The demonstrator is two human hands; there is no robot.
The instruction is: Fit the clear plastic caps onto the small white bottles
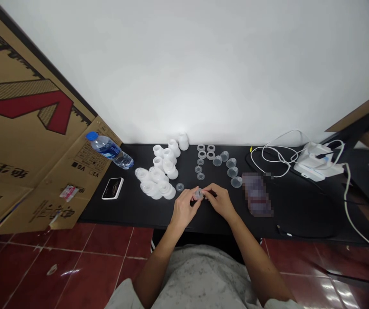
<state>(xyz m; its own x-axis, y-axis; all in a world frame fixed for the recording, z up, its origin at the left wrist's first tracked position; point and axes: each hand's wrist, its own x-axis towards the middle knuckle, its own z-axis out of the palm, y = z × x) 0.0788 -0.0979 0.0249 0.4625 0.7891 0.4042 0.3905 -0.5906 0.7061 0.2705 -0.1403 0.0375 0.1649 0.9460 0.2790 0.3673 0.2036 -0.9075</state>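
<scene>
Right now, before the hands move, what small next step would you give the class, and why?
Probably set the clear plastic cup down beside the similar cups: the left hand and right hand both pinch it, and those cups sit in a row just ahead.

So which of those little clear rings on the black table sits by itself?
The clear plastic ring just beyond the left hand, next to the white pieces. The other rings sit grouped nearer the wall.

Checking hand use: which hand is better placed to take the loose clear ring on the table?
Probably the left hand: the ring lies just beyond it, while the right hand is farther off. Both hands hold the small clear part, so the left must release it.
</scene>
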